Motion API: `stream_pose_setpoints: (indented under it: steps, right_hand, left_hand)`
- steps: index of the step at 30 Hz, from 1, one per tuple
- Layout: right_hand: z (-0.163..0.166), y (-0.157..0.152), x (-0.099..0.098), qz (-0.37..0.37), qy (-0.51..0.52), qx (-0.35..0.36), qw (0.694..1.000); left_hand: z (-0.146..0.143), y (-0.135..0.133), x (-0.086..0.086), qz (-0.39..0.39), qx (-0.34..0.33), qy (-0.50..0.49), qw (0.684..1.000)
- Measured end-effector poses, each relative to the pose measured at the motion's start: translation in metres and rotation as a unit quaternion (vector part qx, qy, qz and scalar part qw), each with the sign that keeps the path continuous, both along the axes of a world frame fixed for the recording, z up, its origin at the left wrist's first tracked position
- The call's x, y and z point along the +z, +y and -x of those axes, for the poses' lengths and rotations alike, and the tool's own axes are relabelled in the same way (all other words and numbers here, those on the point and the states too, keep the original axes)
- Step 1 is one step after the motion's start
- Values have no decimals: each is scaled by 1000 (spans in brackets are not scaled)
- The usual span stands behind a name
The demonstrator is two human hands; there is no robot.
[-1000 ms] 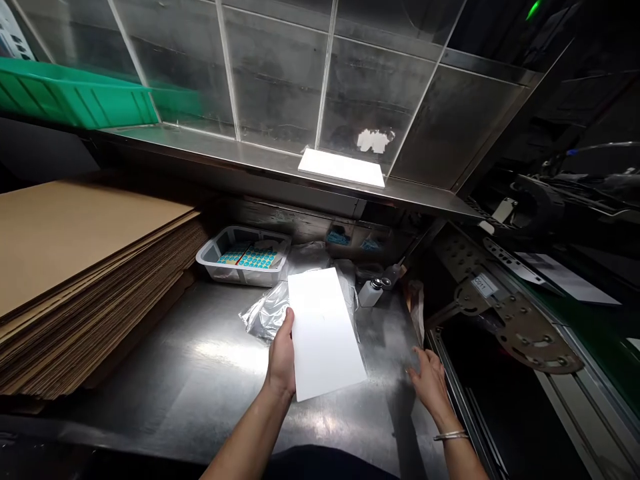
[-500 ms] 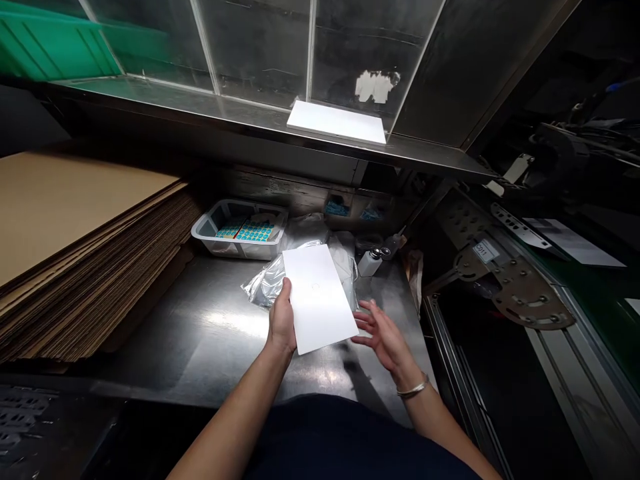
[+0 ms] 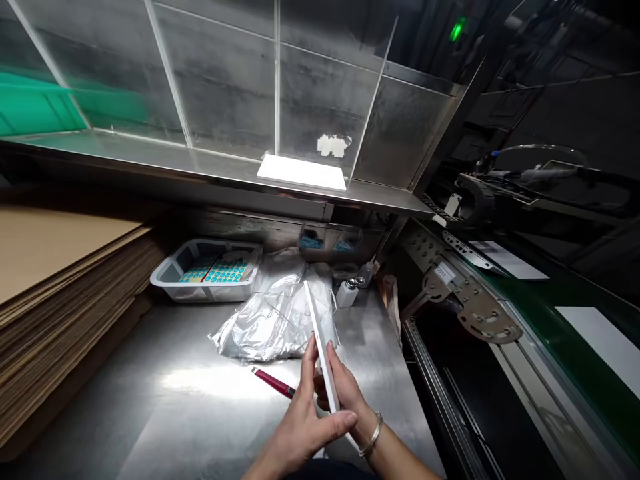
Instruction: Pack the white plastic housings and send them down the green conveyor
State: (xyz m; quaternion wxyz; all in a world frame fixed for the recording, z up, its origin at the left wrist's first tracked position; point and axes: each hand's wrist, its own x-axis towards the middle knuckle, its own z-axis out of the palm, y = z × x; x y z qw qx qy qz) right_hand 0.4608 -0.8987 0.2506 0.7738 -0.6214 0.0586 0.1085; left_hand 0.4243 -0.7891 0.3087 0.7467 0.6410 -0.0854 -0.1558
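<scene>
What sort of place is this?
Likely a factory workstation: a metal workbench, a thick stack of cardboard and, alongside, what looks like a green conveyor belt.

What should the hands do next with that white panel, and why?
Perhaps turn the white panel gently so a broad side faces up: the left hand and right hand are both on it, but it is tipped up, showing mostly its thin edge.

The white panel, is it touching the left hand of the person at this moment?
Touching. The head view shows the left hand gripping the white panel, its fingers lying directly against it with no gap.
</scene>
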Motion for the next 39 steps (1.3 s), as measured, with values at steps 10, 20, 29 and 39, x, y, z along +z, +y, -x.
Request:
stream_pose_setpoints:
  steps: [10, 20, 29, 39]
  right_hand:
    - [1, -51, 7, 59, -166, 77, 981]
    - [7, -43, 22, -18, -93, 132, 987]
    - [7, -55, 29, 146, -175, 129, 965]
    - [43, -41, 104, 405, -548, 26, 731]
  left_hand:
    - [-5, 42, 24, -99, 6, -137, 986]
    - [-2, 39, 23, 4, 83, 20, 996]
    - [-2, 47, 37, -136, 14, -171, 976]
    - [-5, 45, 27, -126, 51, -162, 977]
